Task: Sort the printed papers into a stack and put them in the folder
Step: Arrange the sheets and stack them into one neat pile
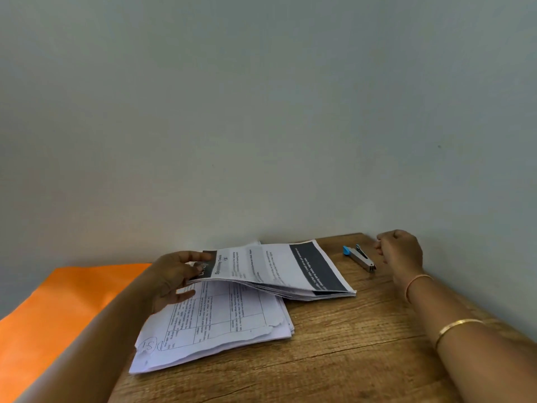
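Counter (348, 344), wooden, carries 2 lots of printed sheets: upper bundle (279, 269) w/ dark-banded page on top, left edge raised, right edge down on counter; lower stack (220, 324) flat beneath, grid-table page showing. Left hand (174, 274) grips upper bundle's left edge, thumb on top, fingers under. Orange folder (66, 301) lies far left, partly behind left arm. Right hand (402, 251) curled, nothing visible in it, just right of blue-tipped stapler (360, 257).

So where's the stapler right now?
In the head view, the stapler lies far right on the table, between the papers and the right hand.
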